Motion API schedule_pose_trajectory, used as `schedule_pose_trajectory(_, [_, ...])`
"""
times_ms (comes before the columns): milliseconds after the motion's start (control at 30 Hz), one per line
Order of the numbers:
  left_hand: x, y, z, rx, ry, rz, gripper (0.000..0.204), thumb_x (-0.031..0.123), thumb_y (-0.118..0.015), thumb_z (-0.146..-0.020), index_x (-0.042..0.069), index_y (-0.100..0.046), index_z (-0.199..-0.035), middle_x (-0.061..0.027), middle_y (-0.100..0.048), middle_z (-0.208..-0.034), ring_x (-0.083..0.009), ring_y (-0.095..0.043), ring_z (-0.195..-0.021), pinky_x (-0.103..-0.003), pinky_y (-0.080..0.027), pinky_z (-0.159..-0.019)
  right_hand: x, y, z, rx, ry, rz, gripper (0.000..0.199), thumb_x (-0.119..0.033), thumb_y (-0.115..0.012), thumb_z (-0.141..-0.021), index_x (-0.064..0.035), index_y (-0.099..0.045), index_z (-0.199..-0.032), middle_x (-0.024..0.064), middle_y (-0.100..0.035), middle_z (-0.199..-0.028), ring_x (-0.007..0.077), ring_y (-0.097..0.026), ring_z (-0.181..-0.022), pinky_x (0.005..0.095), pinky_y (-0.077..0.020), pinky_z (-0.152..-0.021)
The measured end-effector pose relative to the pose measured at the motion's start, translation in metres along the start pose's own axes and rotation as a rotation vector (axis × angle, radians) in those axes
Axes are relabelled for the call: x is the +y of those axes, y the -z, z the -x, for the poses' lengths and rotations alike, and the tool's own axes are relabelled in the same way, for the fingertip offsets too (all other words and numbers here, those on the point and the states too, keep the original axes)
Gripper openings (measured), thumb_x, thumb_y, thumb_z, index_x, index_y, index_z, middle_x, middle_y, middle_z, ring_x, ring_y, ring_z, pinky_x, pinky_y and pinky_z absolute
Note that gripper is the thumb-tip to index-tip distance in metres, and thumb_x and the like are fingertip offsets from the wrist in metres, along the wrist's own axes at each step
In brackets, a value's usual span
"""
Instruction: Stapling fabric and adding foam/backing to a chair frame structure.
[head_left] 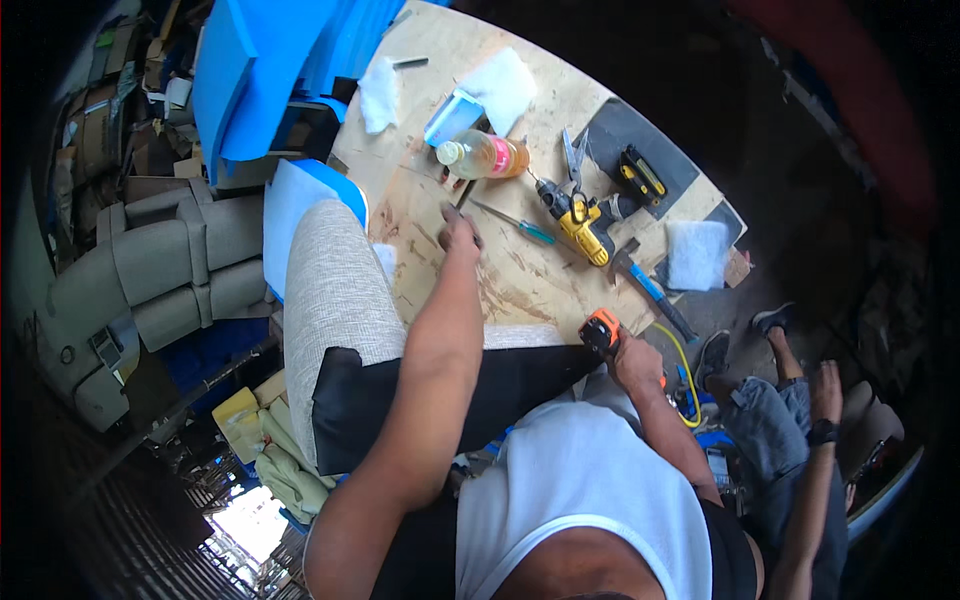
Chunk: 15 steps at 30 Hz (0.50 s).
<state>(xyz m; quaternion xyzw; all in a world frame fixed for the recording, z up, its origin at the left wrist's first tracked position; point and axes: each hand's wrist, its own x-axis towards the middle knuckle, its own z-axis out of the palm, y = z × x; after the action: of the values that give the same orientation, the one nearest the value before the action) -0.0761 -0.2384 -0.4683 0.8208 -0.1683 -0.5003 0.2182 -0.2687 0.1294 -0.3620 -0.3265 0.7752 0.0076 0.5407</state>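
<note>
My left hand [461,232] reaches over the wooden tabletop, its fingers curled. A dark narrow piece [465,194] shows at its fingertips; whether it is held is hard to make out. My right hand [637,363] grips an orange and black staple gun [600,329] at the table's near edge. Between my arms and the table lies a grey fabric-covered furniture part [340,270] with black cloth [370,405] along its near side. Just beyond my left hand is a plastic bottle of amber liquid [484,156]. A screwdriver [520,224] lies to that hand's right.
On the tabletop [520,290] lie a yellow drill [582,222], a hammer [652,290], scissors [573,155] and white padding [697,254]. A yellow hose [690,385] curls beside my right arm. Another person [785,430] is at the right. Blue foam sheets [265,75] stand far left.
</note>
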Motion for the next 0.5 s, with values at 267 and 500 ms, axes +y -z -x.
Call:
schedule_pose_trajectory(267, [0.002, -0.028, 0.128, -0.316, 0.081, -0.874, 0.071, 0.071, -0.047, -0.088, 0.006, -0.061, -0.112, -0.0034, -0.062, -0.072, -0.0141, -0.053, -0.054, -0.032, -0.041, -0.049, 0.025, -0.004, 0.002, 0.058, -0.012, -0.019, 0.043, -0.04, -0.067, -0.086, -0.0165, -0.062, -0.122, 0.0189, -0.071, -0.098, 0.0393, -0.069, -0.09, 0.0508, -0.0541, -0.08])
schedule_pose_trajectory(500, [0.031, -0.01, 0.22, -0.707, -0.461, -1.898, 0.056, 0.045, -0.06, -0.09, -0.003, -0.061, -0.118, -0.0263, -0.067, -0.107, -0.0306, -0.064, -0.109, -0.042, -0.049, -0.092, 0.021, -0.001, 0.007, 0.116, 0.09, 0.045, 0.044, -0.048, -0.066, -0.086, -0.0118, -0.066, -0.111, 0.0177, -0.072, -0.099, 0.0358, -0.069, -0.095, 0.048, -0.0545, -0.082])
